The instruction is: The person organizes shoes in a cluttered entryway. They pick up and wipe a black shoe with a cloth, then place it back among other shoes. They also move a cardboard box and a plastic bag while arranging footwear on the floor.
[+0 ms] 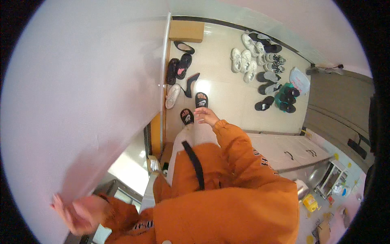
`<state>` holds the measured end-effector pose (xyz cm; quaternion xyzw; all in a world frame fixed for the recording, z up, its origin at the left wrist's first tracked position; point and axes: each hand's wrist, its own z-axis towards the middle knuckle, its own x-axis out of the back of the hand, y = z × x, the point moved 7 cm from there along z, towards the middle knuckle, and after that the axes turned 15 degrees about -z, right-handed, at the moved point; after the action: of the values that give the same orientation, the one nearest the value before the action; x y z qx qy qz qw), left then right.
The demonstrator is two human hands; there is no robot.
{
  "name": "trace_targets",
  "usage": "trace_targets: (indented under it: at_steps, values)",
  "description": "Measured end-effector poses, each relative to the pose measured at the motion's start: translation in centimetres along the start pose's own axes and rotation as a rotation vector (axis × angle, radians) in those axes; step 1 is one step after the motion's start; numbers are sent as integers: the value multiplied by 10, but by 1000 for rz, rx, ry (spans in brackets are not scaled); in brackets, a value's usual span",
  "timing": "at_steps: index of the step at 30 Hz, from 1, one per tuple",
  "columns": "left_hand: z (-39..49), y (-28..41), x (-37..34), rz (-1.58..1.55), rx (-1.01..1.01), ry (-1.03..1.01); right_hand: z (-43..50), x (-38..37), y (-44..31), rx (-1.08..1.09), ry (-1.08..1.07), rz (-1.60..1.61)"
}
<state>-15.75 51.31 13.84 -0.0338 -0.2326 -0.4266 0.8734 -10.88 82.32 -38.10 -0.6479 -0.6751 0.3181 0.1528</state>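
My left hand [80,215], somewhat blurred, is raised at the lower left close to the pale wall [76,91]. Its fingers are partly spread and it holds nothing; whether it touches the wall I cannot tell. Above my legs hangs my right hand [206,116], empty, with its fingers loosely bent and apart. Below it are my feet in black slide sandals [201,101]. A black high-heeled shoe [191,85] lies tipped beside them, near a white sneaker [173,96]. Black clogs [183,66] and a black flat shoe [184,47] are farther along the wall.
A cardboard box [186,31] sits in the far corner. Several white sneakers [236,60] and dark shoes [264,103] stand on the tiled floor, some on a green bag [278,99] by a white plastic bag [300,80]. A cabinet [274,148] and a yellow container [310,202] are at the right.
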Motion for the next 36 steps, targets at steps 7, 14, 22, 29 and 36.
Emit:
trace_targets:
  at_steps: [7, 14, 22, 29, 36]
  values:
    - [-209, -18, -160, -333, 632, -264, 248, 64, 220, -370, 169, -17]
    - [-420, -40, -281, -369, 1030, -190, 388, 78, 268, -161, 141, -817]
    - [-532, -32, -344, -440, 1290, -243, 421, 101, 254, 112, 572, -1085]
    - [-562, -5, -370, -569, 1632, -227, 370, 175, 72, 237, 686, -1417]
    - [-565, -10, -398, -571, 1836, -287, 446, 244, -29, 194, 570, -1718]
